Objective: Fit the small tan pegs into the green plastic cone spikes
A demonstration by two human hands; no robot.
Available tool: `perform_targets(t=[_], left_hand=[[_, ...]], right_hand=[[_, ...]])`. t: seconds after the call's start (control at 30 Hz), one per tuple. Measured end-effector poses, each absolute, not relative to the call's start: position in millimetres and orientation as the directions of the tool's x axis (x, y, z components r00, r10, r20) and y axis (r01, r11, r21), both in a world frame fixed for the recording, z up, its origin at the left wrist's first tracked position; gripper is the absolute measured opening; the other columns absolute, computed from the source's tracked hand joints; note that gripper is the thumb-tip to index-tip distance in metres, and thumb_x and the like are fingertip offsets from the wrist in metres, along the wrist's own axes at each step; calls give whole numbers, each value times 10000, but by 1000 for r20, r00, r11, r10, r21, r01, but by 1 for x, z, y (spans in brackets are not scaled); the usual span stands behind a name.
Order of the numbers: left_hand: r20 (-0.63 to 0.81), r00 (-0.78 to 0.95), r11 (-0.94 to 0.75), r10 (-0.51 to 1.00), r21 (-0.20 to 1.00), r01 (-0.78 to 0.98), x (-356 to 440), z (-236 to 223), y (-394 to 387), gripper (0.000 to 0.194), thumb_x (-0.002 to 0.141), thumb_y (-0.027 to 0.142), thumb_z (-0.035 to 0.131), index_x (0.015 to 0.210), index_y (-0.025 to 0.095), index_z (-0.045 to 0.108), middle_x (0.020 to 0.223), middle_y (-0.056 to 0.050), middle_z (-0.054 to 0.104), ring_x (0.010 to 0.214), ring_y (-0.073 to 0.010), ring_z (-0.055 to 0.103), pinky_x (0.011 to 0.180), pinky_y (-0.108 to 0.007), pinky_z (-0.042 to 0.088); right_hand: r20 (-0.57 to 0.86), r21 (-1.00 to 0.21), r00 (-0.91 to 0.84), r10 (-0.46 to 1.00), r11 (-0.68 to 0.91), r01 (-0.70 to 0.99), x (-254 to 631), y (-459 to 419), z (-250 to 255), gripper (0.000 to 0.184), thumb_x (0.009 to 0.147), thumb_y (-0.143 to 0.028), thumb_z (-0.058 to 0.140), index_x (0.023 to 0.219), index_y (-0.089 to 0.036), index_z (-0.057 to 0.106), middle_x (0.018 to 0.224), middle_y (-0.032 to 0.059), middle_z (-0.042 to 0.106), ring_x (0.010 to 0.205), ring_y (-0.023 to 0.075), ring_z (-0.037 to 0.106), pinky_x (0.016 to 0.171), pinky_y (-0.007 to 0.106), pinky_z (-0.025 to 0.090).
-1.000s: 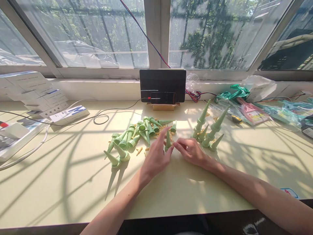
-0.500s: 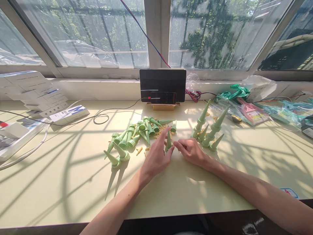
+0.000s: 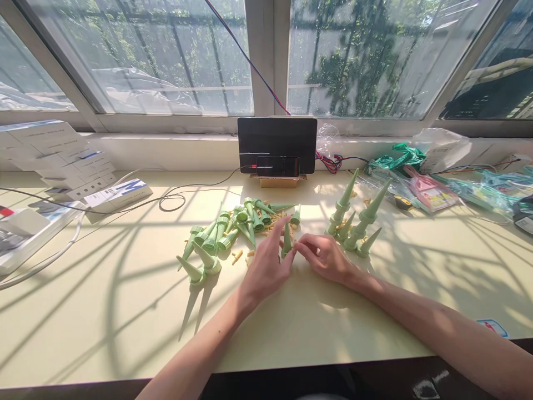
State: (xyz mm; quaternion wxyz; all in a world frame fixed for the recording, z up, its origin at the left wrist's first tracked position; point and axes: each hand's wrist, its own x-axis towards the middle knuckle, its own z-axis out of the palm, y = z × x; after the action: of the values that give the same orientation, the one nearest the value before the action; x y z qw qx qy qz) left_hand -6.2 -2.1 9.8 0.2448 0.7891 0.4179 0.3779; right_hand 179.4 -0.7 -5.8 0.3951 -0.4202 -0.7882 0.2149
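My left hand [image 3: 268,261] curls around an upright green plastic spike [image 3: 287,239], thumb and fingers at its base. Close on the right, my right hand [image 3: 325,256] pinches with its fingertips at the side of that base; what lies between them is too small to make out. Beyond and left of my hands lies a pile of loose green spikes [image 3: 225,225], with small tan pegs [image 3: 237,256] scattered among them. Two more spikes [image 3: 192,272] stand point-up at the near left of the pile. Stacked green spikes [image 3: 352,222] stand beyond my right hand.
A dark tablet [image 3: 277,139] with a phone [image 3: 278,166] before it stands against the window wall. White boxes [image 3: 62,155] and a black cable [image 3: 172,203] are at the left. Plastic-bagged items [image 3: 433,189] lie at the back right. The table edge [image 3: 316,364] runs close in front.
My right hand has shifted slightly left, its fingertips closer against the base of the spike. My left hand and the spike stay in place.
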Motion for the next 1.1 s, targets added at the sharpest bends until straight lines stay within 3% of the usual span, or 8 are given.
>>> perform_targets(t=[0.37,0.9,1.1], left_hand=[[382,392,-539,837,700,469,-5,12,-3,612,900,193,565,1454,298,327,1086,-58,621,826,-148,592,711,-280,522],[379,437,-571,815,655,495,-6,9,-3,625,899,188,581,1463,273,325,1116,-81,645,813,-152,601,763,-315,538],[375,433,-565,820,653,504,-6,10,-4,631,893,180,582,1465,263,327,1110,-84,645,830,-159,611,763,-312,538]], right_hand=[[458,-631,-322,828,559,538,181,1,-8,425,1027,-366,428,632,-210,439,547,-25,378,516,116,324,500,274,297],[446,-673,-329,833,554,491,181,2,-12,452,1037,-389,393,622,-211,400,529,-19,395,494,118,348,507,296,281],[453,-653,-329,828,560,511,181,1,-10,462,1029,-395,403,606,-212,375,542,-25,318,514,125,292,506,292,267]])
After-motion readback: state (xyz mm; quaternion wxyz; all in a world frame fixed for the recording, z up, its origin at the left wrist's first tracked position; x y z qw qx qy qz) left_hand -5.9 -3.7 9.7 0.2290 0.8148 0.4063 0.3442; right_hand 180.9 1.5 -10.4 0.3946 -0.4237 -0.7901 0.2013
